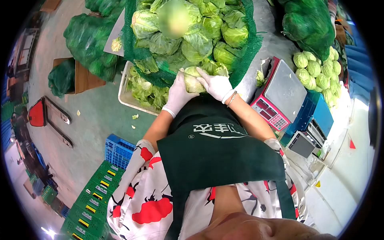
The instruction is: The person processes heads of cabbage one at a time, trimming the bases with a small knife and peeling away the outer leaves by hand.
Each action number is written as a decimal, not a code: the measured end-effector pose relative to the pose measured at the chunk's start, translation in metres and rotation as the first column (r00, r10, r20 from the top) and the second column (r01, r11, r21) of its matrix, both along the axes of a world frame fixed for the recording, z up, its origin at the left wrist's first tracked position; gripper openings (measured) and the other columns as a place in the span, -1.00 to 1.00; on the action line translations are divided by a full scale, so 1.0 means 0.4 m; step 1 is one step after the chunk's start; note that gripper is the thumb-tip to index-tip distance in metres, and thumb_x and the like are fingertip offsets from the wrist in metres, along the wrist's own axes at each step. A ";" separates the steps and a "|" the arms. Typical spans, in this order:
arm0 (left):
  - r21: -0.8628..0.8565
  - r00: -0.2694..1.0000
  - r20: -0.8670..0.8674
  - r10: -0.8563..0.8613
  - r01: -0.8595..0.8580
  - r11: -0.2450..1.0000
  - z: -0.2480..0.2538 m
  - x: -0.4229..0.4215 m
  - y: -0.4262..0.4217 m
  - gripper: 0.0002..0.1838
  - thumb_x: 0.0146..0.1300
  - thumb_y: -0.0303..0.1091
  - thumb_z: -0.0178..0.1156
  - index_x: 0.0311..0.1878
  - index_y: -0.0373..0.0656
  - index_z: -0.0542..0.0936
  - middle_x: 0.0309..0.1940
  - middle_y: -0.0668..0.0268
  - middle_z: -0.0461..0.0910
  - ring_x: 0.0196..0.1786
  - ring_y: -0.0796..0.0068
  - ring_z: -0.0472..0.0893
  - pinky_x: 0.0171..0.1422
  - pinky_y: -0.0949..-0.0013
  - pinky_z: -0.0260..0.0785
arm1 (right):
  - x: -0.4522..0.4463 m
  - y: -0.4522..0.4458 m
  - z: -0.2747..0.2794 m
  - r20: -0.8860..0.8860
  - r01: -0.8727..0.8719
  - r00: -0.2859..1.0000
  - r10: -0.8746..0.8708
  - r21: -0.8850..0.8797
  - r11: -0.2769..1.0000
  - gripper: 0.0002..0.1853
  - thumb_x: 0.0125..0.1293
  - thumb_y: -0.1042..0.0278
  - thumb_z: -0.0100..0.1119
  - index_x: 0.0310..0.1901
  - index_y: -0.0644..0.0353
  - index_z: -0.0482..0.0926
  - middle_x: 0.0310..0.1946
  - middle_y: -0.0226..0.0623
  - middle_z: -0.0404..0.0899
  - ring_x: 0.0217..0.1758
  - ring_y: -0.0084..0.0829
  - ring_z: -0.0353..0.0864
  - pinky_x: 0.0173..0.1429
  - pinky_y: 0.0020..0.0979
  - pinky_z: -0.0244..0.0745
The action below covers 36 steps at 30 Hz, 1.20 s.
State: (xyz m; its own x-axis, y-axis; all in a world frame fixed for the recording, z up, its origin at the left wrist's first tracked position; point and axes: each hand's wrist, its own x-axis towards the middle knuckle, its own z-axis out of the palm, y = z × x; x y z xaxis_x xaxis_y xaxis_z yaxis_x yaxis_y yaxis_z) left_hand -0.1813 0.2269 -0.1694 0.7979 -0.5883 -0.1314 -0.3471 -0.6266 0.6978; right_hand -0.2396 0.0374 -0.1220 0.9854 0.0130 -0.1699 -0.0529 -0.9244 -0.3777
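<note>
As the head view shows: one cabbage (193,82), at the near edge of the green mesh sack (249,48); left hand (179,95) and right hand (217,85), gloved, grasping its sides. Step, apparently: handling it singly; next move calls for steady two-handed support.

White characters 佳农 (219,128), upside down, ® mark (191,136), both on dark green apron (220,164)

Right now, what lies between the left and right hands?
A pale green cabbage, held between the gloved left hand and right hand; the head view shows it.
</note>
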 end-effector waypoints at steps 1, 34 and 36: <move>0.007 0.999 0.014 -0.032 0.032 0.999 0.001 0.000 0.005 0.31 -0.24 -0.15 0.66 0.52 -0.39 0.05 0.45 -0.16 0.24 0.46 -0.04 0.34 0.47 0.19 0.31 | 0.006 -0.008 -0.004 0.065 0.044 0.997 -0.044 0.003 0.999 -0.55 0.53 -0.07 -0.07 0.28 -0.07 0.54 -0.48 -0.18 0.70 -0.49 -0.08 0.67 -0.39 -0.09 0.55; 0.091 0.988 -0.095 0.125 -0.116 0.989 0.021 0.020 0.018 0.31 -0.38 0.14 0.65 0.44 -0.26 0.19 0.06 -0.02 0.38 0.07 -0.06 0.56 0.13 0.07 0.53 | 0.016 -0.001 0.018 0.085 0.198 0.973 -0.216 0.187 0.962 -0.45 0.50 -0.14 -0.02 0.29 0.10 0.51 -0.50 -0.04 0.66 -0.45 -0.04 0.69 -0.32 -0.10 0.57; 0.065 0.986 -0.087 0.141 -0.136 0.989 0.013 0.022 0.002 0.24 -0.37 0.12 0.65 0.36 -0.30 0.24 0.06 -0.03 0.38 0.09 -0.06 0.56 0.13 0.07 0.53 | -0.001 0.031 0.028 0.047 0.129 0.990 -0.133 0.082 0.988 -0.40 0.52 -0.11 -0.05 0.39 0.14 0.40 -0.56 -0.09 0.64 -0.53 -0.10 0.67 -0.40 -0.12 0.54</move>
State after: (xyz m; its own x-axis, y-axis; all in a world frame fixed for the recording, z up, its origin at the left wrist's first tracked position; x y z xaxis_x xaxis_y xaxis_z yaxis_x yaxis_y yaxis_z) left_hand -0.1725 0.2275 -0.1642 0.8542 -0.4623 -0.2379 -0.1913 -0.7049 0.6831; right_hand -0.2401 0.0499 -0.1109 0.9869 -0.1057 -0.1221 -0.1503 -0.8781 -0.4542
